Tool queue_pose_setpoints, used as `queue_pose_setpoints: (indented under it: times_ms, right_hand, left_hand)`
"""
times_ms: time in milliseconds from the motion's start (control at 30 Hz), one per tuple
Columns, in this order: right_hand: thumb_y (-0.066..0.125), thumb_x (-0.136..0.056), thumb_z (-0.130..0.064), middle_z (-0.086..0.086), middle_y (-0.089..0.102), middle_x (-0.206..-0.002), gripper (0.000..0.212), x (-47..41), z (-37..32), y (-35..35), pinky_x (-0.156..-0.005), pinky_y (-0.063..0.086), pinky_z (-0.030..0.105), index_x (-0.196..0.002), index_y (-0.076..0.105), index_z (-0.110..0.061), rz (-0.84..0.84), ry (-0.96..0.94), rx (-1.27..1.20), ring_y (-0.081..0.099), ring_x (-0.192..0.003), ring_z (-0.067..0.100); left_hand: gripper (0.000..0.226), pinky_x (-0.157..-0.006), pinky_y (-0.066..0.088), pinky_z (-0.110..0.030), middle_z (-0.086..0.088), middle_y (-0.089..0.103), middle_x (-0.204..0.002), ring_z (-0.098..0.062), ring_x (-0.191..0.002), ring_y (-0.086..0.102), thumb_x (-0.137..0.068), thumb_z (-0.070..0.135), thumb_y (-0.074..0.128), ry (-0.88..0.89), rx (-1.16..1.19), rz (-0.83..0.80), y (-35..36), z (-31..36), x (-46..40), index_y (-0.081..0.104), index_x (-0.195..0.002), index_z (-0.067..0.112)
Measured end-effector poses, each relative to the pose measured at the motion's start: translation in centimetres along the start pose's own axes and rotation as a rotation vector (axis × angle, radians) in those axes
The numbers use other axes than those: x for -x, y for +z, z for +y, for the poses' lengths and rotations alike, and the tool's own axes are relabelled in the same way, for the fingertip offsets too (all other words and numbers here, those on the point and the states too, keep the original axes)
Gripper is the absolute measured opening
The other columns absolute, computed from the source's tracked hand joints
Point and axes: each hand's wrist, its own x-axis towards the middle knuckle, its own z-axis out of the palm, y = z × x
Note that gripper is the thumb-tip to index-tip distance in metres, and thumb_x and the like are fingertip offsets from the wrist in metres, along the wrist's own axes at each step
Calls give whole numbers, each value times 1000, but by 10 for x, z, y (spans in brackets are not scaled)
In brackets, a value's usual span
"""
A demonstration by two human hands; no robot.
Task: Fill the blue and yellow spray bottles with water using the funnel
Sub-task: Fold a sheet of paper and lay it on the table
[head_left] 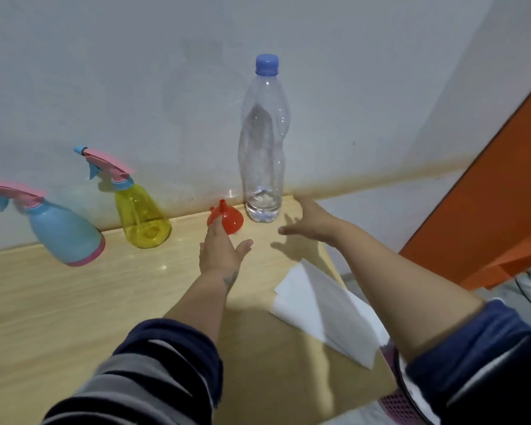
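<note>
At the far edge of the wooden table (74,302), against the wall, stand the blue spray bottle (63,233) at the left, the yellow spray bottle (141,219) beside it, then the red funnel (229,219) lying mouth-down, and the tall clear water bottle (262,148), capped and nearly empty, at the right. The task looks barely begun: both sprayer heads are on. The left hand (221,250) reaches forward, fingers straight, fingertips touching the funnel but not yet gripping it. The right hand (311,222) hovers spread and empty just right of the water bottle's base. Next, I judge, the funnel must be grasped and a sprayer head unscrewed. Folded white paper (319,311) lies near right.
</note>
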Motion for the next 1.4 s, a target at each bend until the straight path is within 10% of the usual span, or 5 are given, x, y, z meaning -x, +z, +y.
queue_pose_setpoints:
  times_ms: [167,467,633,1200,1400]
  right_hand:
    - [70,-85,-27,6,39,-150,70,54,48,-1,-108,33,30,-145,38,-13,-83,79,151,41,-135,22]
    - [55,-92,-29,6,53,-138,44,99,133,20,-103,43,38,-134,53,-14,132,215,314,50,-127,26]
    - [61,-88,-24,2,70,-99,9,99,144,27,-77,53,33,-89,68,-19,307,239,229,65,-91,22]
    - [45,-95,-20,-4,71,-95,28,104,133,26,-78,28,35,-92,72,-25,514,43,593,62,-90,22]
    - [55,-91,-19,-1,62,-71,11,105,116,15,-66,45,27,-82,60,-14,541,-64,-104,58,-71,17]
  left_hand:
    - [76,-112,32,-48,0,36,-150,-16,-136,42,-79,41,74,144,-17,-146,20,13,48,36,-141,17]
    - [79,-120,3,-41,1,8,-162,-14,-150,2,-89,47,59,296,-254,-419,56,30,123,19,-152,19]
    - [78,-120,3,-42,0,8,-162,-15,-150,2,-91,48,55,307,-327,-382,63,28,131,16,-152,19]
    - [89,-119,4,-48,-1,3,-162,-18,-150,2,-87,59,51,307,-519,-365,59,26,130,9,-153,17]
    - [92,-119,1,-48,-1,-1,-163,-16,-150,-2,-87,56,55,292,-489,-395,57,29,130,3,-154,18]
